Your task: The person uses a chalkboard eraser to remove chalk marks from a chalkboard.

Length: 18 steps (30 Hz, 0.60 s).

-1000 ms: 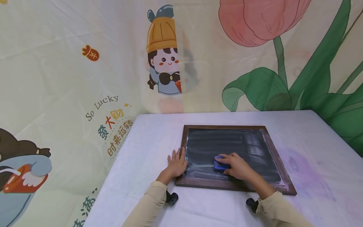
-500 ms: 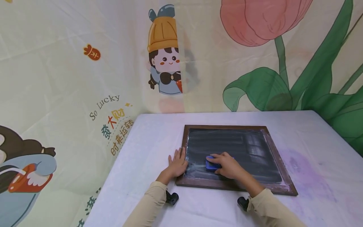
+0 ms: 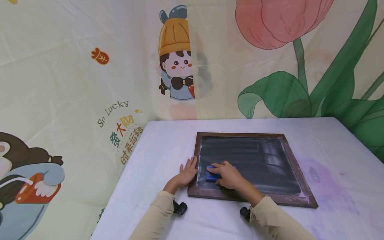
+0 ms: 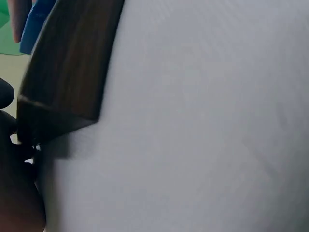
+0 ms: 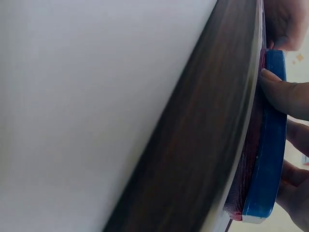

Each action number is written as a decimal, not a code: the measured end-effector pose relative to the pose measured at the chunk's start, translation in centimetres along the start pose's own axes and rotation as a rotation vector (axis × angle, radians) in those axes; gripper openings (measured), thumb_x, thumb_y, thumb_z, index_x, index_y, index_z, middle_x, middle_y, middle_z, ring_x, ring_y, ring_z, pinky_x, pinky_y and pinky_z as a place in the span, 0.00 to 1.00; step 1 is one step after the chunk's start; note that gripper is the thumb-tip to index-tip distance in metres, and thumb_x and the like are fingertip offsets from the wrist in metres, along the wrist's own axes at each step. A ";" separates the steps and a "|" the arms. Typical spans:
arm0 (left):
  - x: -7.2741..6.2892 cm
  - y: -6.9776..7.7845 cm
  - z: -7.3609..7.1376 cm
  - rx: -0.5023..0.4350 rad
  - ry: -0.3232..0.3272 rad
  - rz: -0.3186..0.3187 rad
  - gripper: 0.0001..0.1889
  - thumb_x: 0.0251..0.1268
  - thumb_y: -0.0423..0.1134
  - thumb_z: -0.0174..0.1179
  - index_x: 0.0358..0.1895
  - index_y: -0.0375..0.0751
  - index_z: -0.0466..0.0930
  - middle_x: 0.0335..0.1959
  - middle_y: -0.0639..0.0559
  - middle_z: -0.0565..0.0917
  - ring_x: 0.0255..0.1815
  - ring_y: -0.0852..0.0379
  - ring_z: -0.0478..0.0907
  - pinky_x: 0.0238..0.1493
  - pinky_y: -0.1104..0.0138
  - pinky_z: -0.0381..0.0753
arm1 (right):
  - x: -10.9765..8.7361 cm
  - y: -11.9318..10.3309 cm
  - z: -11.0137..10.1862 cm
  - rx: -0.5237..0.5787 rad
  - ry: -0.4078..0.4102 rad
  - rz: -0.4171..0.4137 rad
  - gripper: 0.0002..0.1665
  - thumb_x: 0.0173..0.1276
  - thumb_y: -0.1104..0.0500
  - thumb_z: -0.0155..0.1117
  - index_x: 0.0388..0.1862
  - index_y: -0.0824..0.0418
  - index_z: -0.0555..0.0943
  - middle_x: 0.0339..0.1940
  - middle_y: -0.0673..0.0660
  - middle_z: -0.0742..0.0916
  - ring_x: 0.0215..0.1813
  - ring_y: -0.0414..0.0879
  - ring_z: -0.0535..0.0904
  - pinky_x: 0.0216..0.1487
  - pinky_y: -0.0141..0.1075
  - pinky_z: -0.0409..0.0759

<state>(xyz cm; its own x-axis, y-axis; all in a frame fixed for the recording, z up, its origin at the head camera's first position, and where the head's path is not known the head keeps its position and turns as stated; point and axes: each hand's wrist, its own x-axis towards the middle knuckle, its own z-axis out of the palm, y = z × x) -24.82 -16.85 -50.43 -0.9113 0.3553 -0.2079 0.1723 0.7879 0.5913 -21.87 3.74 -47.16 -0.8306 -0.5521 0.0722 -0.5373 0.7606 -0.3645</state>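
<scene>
A blackboard [image 3: 240, 150] in a brown wooden frame lies flat on the table, with pale chalk smears across its dark surface. My right hand [image 3: 229, 176] grips a blue chalkboard eraser [image 3: 211, 176] and holds it against the board's lower left part. In the right wrist view the thumb presses the side of the eraser [image 5: 270, 159], whose dark reddish pad faces the board. My left hand [image 3: 186, 171] rests at the left edge of the frame, fingers straight and fingertips touching the wood. Only a dark part of that hand shows in the left wrist view.
A white cloth covers the table [image 3: 162, 143], with a purple stain [image 3: 321, 176] right of the board. Behind stands a printed fabric backdrop [image 3: 216, 66] with a tulip and cartoon figures. Black wrist devices [image 3: 181, 208] sit near both cuffs.
My right hand has slid the eraser leftward across the lower board, close to the left frame edge. The left hand stays at the frame. The head view has shifted slightly.
</scene>
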 end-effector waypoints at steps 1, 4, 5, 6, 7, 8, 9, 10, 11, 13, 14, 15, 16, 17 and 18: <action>0.0 0.1 0.0 -0.005 -0.003 0.005 0.33 0.64 0.40 0.32 0.72 0.36 0.37 0.74 0.39 0.40 0.74 0.43 0.33 0.66 0.43 0.29 | 0.1 -0.2 0.0 -0.002 0.000 0.006 0.33 0.51 0.59 0.72 0.58 0.52 0.76 0.62 0.60 0.76 0.49 0.57 0.72 0.41 0.50 0.76; 0.0 0.2 0.0 -0.013 -0.016 0.011 0.33 0.65 0.40 0.31 0.72 0.36 0.36 0.74 0.39 0.40 0.74 0.43 0.33 0.67 0.44 0.28 | 0.4 -0.8 0.2 -0.012 0.001 0.025 0.32 0.51 0.60 0.72 0.58 0.50 0.76 0.61 0.58 0.76 0.48 0.55 0.72 0.41 0.49 0.76; 0.0 0.2 0.0 -0.018 -0.018 0.013 0.33 0.65 0.41 0.31 0.72 0.36 0.36 0.74 0.39 0.40 0.74 0.43 0.32 0.67 0.44 0.28 | 0.6 -1.0 0.3 -0.020 0.000 0.029 0.32 0.51 0.60 0.72 0.58 0.49 0.76 0.61 0.58 0.76 0.48 0.55 0.72 0.41 0.48 0.76; 0.0 0.2 0.0 -0.021 -0.021 0.015 0.33 0.65 0.41 0.31 0.72 0.36 0.37 0.74 0.39 0.40 0.74 0.43 0.32 0.67 0.44 0.28 | 0.8 -1.2 0.4 -0.025 0.000 0.030 0.32 0.51 0.60 0.72 0.58 0.49 0.76 0.61 0.58 0.76 0.48 0.54 0.72 0.42 0.48 0.76; 0.0 0.2 0.0 -0.018 -0.025 0.017 0.32 0.66 0.41 0.31 0.72 0.37 0.36 0.74 0.40 0.40 0.74 0.43 0.32 0.67 0.44 0.28 | 1.0 -1.4 0.5 -0.029 0.002 0.029 0.32 0.50 0.60 0.72 0.57 0.49 0.77 0.61 0.57 0.77 0.48 0.54 0.73 0.42 0.47 0.76; 0.0 0.1 0.0 -0.019 -0.028 0.019 0.32 0.66 0.41 0.31 0.72 0.37 0.36 0.74 0.40 0.40 0.74 0.43 0.32 0.67 0.44 0.28 | 1.2 -1.6 0.6 -0.036 0.004 0.026 0.32 0.50 0.60 0.72 0.57 0.48 0.77 0.61 0.57 0.77 0.47 0.54 0.73 0.42 0.47 0.76; 0.0 0.1 0.0 -0.021 -0.027 0.025 0.32 0.66 0.41 0.31 0.72 0.36 0.37 0.74 0.39 0.40 0.74 0.42 0.32 0.67 0.43 0.28 | 1.3 -1.8 0.7 -0.042 0.003 0.023 0.32 0.50 0.60 0.72 0.57 0.48 0.77 0.60 0.57 0.77 0.47 0.54 0.73 0.42 0.47 0.76; 0.0 0.0 0.0 -0.022 -0.027 0.027 0.32 0.66 0.41 0.31 0.72 0.36 0.37 0.74 0.39 0.40 0.74 0.42 0.32 0.66 0.43 0.28 | 1.5 -2.0 0.8 -0.049 0.003 0.018 0.32 0.50 0.60 0.72 0.57 0.48 0.77 0.60 0.57 0.77 0.47 0.55 0.73 0.42 0.47 0.76; 0.0 0.0 0.0 -0.020 -0.026 0.029 0.32 0.66 0.40 0.31 0.72 0.36 0.37 0.74 0.39 0.40 0.74 0.42 0.32 0.66 0.43 0.28 | 1.7 -2.2 0.9 -0.055 0.003 0.013 0.32 0.50 0.60 0.71 0.57 0.48 0.77 0.60 0.57 0.77 0.46 0.55 0.73 0.42 0.46 0.76; -0.1 -0.2 -0.1 -0.022 -0.019 0.028 0.32 0.66 0.40 0.31 0.72 0.36 0.37 0.74 0.39 0.40 0.74 0.42 0.32 0.66 0.43 0.28 | 1.9 -2.4 0.9 -0.061 0.011 0.001 0.32 0.50 0.60 0.72 0.57 0.49 0.77 0.60 0.58 0.78 0.45 0.55 0.73 0.42 0.46 0.76; -0.1 -0.2 -0.1 -0.026 -0.015 0.028 0.32 0.67 0.40 0.31 0.72 0.36 0.37 0.74 0.39 0.40 0.74 0.42 0.32 0.66 0.43 0.27 | 2.0 -2.5 1.0 -0.067 0.016 -0.004 0.32 0.50 0.60 0.72 0.57 0.49 0.77 0.60 0.58 0.78 0.44 0.55 0.73 0.42 0.46 0.76; -0.2 -0.2 -0.1 -0.030 -0.011 0.029 0.31 0.67 0.40 0.31 0.72 0.36 0.37 0.74 0.39 0.41 0.74 0.42 0.32 0.66 0.43 0.27 | 2.1 -2.5 1.0 -0.070 0.021 -0.007 0.32 0.50 0.60 0.72 0.57 0.49 0.77 0.60 0.58 0.78 0.44 0.54 0.73 0.42 0.45 0.76; -0.2 -0.3 -0.1 -0.031 -0.010 0.028 0.31 0.68 0.40 0.31 0.72 0.36 0.37 0.74 0.39 0.41 0.74 0.42 0.32 0.66 0.43 0.27 | 2.1 -2.5 1.1 -0.070 0.025 -0.009 0.32 0.50 0.60 0.72 0.57 0.49 0.77 0.60 0.58 0.78 0.44 0.55 0.73 0.42 0.45 0.76; -0.2 -0.3 -0.1 -0.031 -0.009 0.032 0.31 0.68 0.40 0.30 0.72 0.36 0.37 0.74 0.39 0.41 0.74 0.42 0.32 0.66 0.43 0.27 | 2.0 -2.5 1.1 -0.068 0.026 -0.007 0.31 0.51 0.60 0.71 0.57 0.49 0.77 0.60 0.58 0.78 0.44 0.54 0.73 0.42 0.46 0.76; -0.3 -0.4 -0.1 -0.032 -0.009 0.035 0.31 0.69 0.40 0.30 0.72 0.36 0.37 0.74 0.39 0.41 0.74 0.42 0.32 0.66 0.43 0.27 | 2.0 -2.4 1.2 -0.065 0.025 -0.004 0.31 0.51 0.60 0.71 0.57 0.49 0.77 0.60 0.57 0.78 0.45 0.55 0.74 0.42 0.46 0.76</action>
<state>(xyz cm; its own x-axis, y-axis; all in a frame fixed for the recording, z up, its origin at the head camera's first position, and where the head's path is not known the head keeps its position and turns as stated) -24.66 -17.28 -50.54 -0.9014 0.3875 -0.1935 0.1921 0.7581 0.6232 -22.06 0.37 -47.23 -0.8317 -0.5466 0.0973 -0.5479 0.7796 -0.3035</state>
